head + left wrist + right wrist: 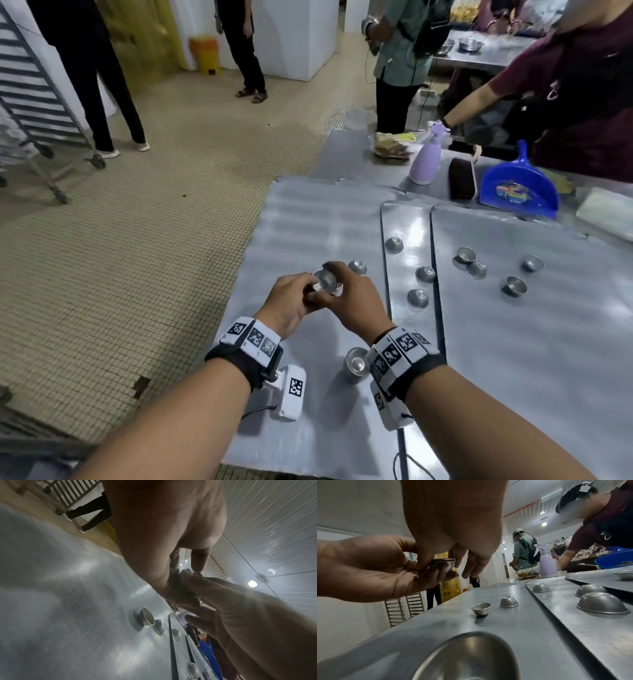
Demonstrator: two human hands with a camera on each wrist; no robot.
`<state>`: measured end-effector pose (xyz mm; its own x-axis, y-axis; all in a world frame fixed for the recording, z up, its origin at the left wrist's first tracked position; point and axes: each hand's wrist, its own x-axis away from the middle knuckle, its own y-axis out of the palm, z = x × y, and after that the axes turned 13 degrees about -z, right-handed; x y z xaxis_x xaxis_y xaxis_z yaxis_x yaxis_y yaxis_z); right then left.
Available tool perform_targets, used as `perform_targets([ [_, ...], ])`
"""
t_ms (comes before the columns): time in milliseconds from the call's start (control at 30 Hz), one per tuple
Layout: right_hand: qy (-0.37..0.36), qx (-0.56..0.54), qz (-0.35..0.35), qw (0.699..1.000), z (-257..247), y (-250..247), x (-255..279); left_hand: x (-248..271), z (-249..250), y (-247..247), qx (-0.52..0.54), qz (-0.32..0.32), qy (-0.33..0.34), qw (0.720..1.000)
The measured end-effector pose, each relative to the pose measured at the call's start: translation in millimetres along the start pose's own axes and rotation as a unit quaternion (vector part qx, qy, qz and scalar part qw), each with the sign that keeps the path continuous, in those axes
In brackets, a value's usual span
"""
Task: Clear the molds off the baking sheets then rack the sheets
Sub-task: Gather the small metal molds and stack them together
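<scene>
Stage: clearing, in my judgement early to middle; no sheet is racked yet.
Held molds: a small nested stack of metal molds [324, 283] is held up in the air above the near baking sheet [308, 219], close to its left edge.
Left hand: the left hand [291, 301] cradles the stack from below, fingers curled under and around it.
Right hand: the right hand [352, 301] comes from above, thumb and fingers pinching the rim of the top mold; the remaining fingers hang loose.
Near sheet, remaining: one upturned mold [358, 266] just beyond the hands, and a mold standing open side up [356, 363] near the front edge, beside the right wrist.
Middle sheet: the middle sheet [407, 219] carries three upturned molds [425, 274] in a row along its length.
Right sheet: the right sheet [513, 325] carries four molds [513, 286] grouped toward its far half, two of them touching.
Rack: a wheeled rack [37, 99] stands on the floor well to the left, apart from the table.
Left to do: gather the loose molds, then carry all three sheets to the rack.
Bystander: a person [582, 85] leans on the table's far edge beside a spray bottle [426, 161] and a blue dustpan [517, 188].
</scene>
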<state>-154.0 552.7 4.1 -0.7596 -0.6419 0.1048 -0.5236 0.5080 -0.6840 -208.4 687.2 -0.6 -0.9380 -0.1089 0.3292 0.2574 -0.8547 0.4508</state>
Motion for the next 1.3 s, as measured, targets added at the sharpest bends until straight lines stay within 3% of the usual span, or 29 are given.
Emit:
perform_targets([
  [133,0.016,0.013,-0.037,0.999,6,-7,-8,-8,1,-7,-0.076,-0.011,0.001,0.997],
  [333,0.058,0.107,-0.011,0.992,32,-31,-31,-15,-1,-29,-0.208,0.068,0.003,0.976],
  [567,0.056,0.235,-0.146,0.959,50,-36,-59,-14,-7,-42,-0.241,0.099,-0.018,0.965],
  [800,0.053,0.241,-0.232,0.941,58,-9,-87,-11,-9,-47,-0.249,0.121,-0.044,0.960],
  [1100,0.062,0.242,-0.205,0.946,66,-4,-78,-15,-13,-48,-0.249,0.125,-0.051,0.959],
  [1300,0.045,0.135,-0.115,0.983,59,-27,-48,-26,-13,-30,-0.243,0.112,-0.032,0.963],
])
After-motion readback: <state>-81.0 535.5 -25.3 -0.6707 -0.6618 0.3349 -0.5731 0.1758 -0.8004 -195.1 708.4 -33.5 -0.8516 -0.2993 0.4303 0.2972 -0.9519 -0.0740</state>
